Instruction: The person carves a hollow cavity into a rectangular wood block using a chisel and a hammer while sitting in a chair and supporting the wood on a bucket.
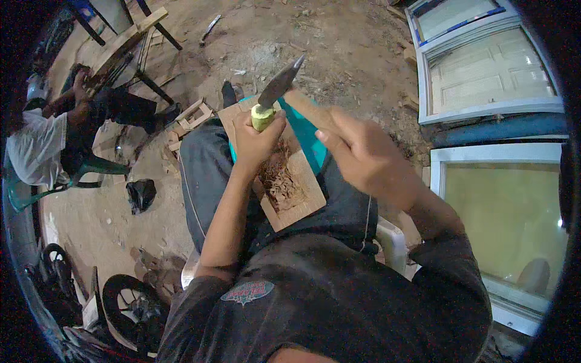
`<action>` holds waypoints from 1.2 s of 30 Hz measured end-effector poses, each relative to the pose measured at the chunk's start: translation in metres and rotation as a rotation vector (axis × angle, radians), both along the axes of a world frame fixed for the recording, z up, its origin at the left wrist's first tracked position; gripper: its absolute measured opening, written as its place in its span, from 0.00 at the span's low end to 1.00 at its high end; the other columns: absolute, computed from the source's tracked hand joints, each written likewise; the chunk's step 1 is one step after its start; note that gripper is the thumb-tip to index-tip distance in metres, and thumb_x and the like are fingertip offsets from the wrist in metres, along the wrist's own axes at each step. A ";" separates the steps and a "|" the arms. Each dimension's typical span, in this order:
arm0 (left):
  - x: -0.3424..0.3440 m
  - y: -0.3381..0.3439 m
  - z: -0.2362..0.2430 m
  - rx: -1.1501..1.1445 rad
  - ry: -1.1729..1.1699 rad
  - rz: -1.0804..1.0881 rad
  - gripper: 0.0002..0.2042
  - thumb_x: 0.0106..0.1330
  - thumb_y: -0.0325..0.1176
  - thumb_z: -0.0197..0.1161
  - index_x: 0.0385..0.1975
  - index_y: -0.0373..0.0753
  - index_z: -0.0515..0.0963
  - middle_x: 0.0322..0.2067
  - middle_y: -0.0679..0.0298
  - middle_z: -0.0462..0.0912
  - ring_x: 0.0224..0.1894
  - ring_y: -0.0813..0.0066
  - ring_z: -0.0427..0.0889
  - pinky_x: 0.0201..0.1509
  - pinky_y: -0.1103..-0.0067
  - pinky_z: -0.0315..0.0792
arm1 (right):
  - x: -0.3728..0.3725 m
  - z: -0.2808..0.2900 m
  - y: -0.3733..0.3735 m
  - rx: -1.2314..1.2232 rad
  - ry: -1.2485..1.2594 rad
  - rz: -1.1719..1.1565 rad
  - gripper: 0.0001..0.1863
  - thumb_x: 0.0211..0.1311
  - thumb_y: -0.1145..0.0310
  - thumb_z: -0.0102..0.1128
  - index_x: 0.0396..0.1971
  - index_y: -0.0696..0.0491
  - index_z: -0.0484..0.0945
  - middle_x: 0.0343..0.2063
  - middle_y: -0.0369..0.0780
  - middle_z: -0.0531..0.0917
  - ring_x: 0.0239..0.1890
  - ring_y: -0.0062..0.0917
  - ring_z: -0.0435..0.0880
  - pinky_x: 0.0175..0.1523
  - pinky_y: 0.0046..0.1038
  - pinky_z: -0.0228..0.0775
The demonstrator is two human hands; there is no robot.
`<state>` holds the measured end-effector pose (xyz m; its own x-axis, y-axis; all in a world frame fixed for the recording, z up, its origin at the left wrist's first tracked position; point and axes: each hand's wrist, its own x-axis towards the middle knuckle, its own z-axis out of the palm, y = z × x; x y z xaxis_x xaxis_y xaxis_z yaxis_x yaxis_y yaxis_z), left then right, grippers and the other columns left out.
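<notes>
**Hammer (280,83) in one hand, yellow-green handle (261,120) in the other, wood shavings (282,189) below**

I have the hollowed piece of wood (298,216) lying slantwise over the wearer's lap, with something teal (310,138) showing beneath its far end. Its recess holds loose, curled brown shavings, heaped toward the near end. Farther up, the left hand (257,138) and its wrist cover much of the hollow, so I can't see how deep it goes there.

That hand is wrapped tightly round the yellow-green handle, which stands upright over the wood. Whatever extends below the fist is hidden from me; I can't say what tool it is. The right hand (362,151) is closed round the hammer's wooden shaft, covering its lower part. The metal head overlaps the top of the handle from my angle, and I can't tell whether they touch.

On the ground to the left I make out a black plastic bag (140,196), its contents out of sight. Beyond it, another person (39,145) sits partly lost in the dark rim, as does a wheel (136,311) lower down.
</notes>
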<state>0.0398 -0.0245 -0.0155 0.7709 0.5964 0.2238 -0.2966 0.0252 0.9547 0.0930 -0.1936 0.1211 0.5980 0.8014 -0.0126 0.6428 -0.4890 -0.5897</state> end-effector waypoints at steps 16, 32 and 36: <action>0.000 0.001 -0.005 -0.081 0.037 -0.075 0.10 0.60 0.29 0.65 0.18 0.37 0.74 0.17 0.76 0.73 0.20 0.90 0.67 0.22 0.84 0.59 | -0.004 0.015 0.004 0.622 0.393 -0.349 0.16 0.65 0.58 0.55 0.38 0.58 0.75 0.18 0.37 0.74 0.15 0.16 0.72 0.19 0.21 0.59; 0.000 0.010 0.002 -0.101 0.129 -0.107 0.08 0.59 0.32 0.65 0.22 0.38 0.76 0.19 0.76 0.73 0.22 0.88 0.68 0.26 0.84 0.63 | 0.022 0.004 0.009 0.189 -0.057 0.034 0.18 0.68 0.56 0.52 0.43 0.57 0.70 0.15 0.33 0.70 0.12 0.17 0.70 0.17 0.19 0.62; 0.001 0.018 -0.008 -0.021 0.192 -0.114 0.09 0.57 0.34 0.65 0.21 0.37 0.76 0.19 0.74 0.74 0.22 0.87 0.69 0.25 0.82 0.63 | 0.009 0.052 0.024 0.670 0.535 -0.277 0.18 0.69 0.52 0.47 0.35 0.54 0.74 0.14 0.33 0.70 0.12 0.17 0.70 0.17 0.19 0.60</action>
